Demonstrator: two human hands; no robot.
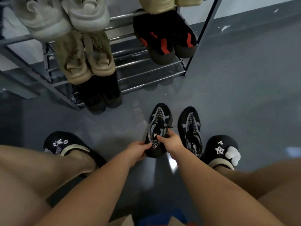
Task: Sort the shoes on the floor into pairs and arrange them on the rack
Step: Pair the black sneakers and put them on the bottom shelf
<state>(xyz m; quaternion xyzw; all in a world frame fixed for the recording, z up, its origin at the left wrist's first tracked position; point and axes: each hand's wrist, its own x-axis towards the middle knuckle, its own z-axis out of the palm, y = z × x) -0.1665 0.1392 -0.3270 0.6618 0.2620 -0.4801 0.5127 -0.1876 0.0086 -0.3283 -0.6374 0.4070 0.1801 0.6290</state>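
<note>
top of the rack (210,31) is cut off by the frame edge, so the beige shoes (162,4) on the upper right show only in part. the pale grey pair (65,15) at upper left is blurred. the dark pair (102,95) on the lowest shelf is in shadow; no detail readable. a tan pair (84,59) and a black-and-red pair (166,38) sit on the middle shelves, toes toward the camera.

two black sneakers with grey mesh are on the floor (244,79) in front of the rack, between the person's feet. the left sneaker (158,128) runs lengthwise away from the person, toe toward the rack, heel nearest the hands. the right sneaker (189,126) lies just beside it, parallel, same heading; its heel is partly hidden behind the right forearm.

left hand (138,150): fingers pinch the heel edge of the left sneaker. right hand (171,141): fingers curled on the tongue and laces of the same sneaker. whether the sneaker's sole touches the floor i cannot tell.

the person wears black clogs (65,142) with charms; a white charm sits on the right one.
</note>
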